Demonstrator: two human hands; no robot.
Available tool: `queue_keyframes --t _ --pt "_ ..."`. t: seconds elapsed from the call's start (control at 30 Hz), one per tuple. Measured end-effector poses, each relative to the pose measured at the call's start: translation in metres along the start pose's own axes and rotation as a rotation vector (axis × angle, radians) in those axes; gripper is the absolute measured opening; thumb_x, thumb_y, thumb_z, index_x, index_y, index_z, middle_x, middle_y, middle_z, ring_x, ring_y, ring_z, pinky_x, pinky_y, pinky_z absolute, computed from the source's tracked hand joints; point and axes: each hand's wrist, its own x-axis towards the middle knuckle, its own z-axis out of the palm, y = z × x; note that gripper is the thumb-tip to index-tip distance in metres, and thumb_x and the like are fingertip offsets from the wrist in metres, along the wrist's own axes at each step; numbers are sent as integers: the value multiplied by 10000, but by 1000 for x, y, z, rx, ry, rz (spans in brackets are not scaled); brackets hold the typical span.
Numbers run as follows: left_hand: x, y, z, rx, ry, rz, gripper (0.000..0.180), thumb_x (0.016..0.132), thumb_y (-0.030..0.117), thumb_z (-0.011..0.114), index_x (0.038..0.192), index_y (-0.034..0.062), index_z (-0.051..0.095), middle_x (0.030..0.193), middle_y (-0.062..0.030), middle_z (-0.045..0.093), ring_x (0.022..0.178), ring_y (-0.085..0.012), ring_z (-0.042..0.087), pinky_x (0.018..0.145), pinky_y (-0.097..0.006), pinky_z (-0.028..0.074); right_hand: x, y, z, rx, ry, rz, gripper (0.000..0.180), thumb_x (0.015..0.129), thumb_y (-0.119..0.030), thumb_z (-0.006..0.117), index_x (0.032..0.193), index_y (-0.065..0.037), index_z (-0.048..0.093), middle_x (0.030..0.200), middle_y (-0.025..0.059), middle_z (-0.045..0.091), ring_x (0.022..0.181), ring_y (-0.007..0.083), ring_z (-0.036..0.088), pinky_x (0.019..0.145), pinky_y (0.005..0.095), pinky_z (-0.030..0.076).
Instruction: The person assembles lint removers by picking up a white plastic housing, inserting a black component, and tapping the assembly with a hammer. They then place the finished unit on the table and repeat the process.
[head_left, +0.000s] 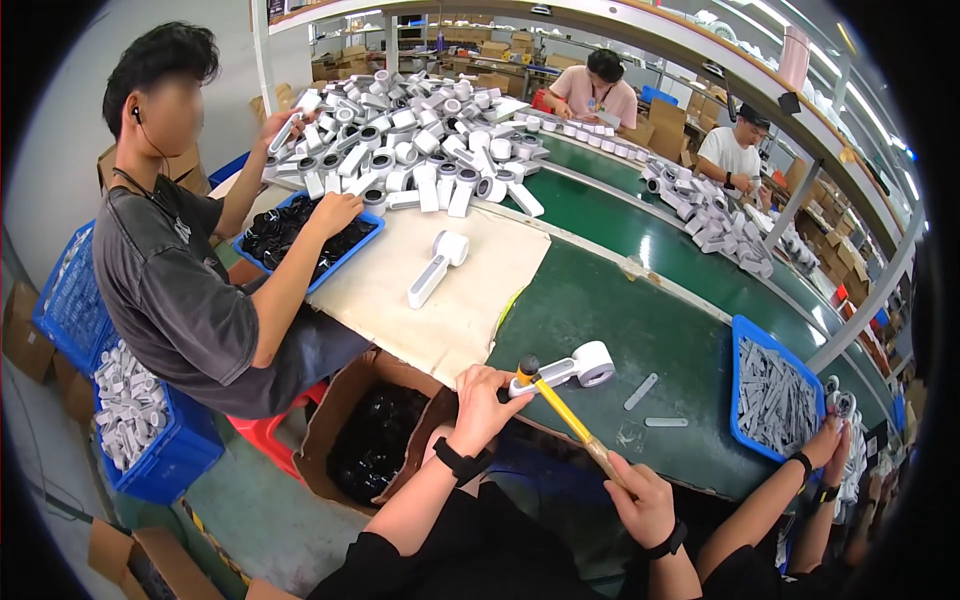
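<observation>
My left hand (484,410) is closed around the handle end of a white and grey round-headed handheld housing (594,364), which lies at the near edge of the green table. In my right hand (643,507) is the wooden grip of a hammer (570,412) with a yellow shaft. Its dark-tipped head is at the housing's handle, close to my left fingers; whether it touches is unclear. Two loose grey strips, one upright (641,391) and one flat (667,422), lie to the right of the housing. Another such housing (430,280) rests on the beige mat.
A blue tray (736,385) of grey strips stands right, beside another person's hands (830,440). At left, a person reaches over a blue tray (347,258) of black parts. Behind is a large housing pile (400,150). Below the table edge sits a cardboard box (318,440).
</observation>
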Motion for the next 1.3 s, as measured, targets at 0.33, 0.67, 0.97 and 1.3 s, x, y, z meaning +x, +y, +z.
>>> queue_keyframes --t 0.33,0.67,0.97,1.3 --pt "-4 4 0 -26 16 16 300 684 230 839 895 56 714 837 -56 629 934 -254 546 888 -380 348 -4 -7 6 100 86 32 479 792 22 716 1261 -18 629 743 106 562 603 219 549 576 299 441" --pt "-5 6 -3 -15 -3 17 275 698 234 833 913 92 738 835 -42 637 943 -244 552 910 -376 349 -16 8 5 -10 100 131 486 797 13 706 1272 -57 630 749 120 575 619 254 576 587 321 467" --pt "-1 4 -2 12 -2 22 282 712 247 831 936 105 737 865 -46 648 957 -243 553 922 -381 354 -17 20 8 17 142 105 513 804 34 690 1304 -36 601 722 99 537 606 194 514 577 306 417" --pt "0 30 -13 -133 -106 -81 404 838 250 746 1182 73 628 866 -79 635 760 -200 579 704 -330 436 -18 34 4 125 200 156 500 827 30 679 1317 18 576 758 45 589 635 133 523 594 281 427"
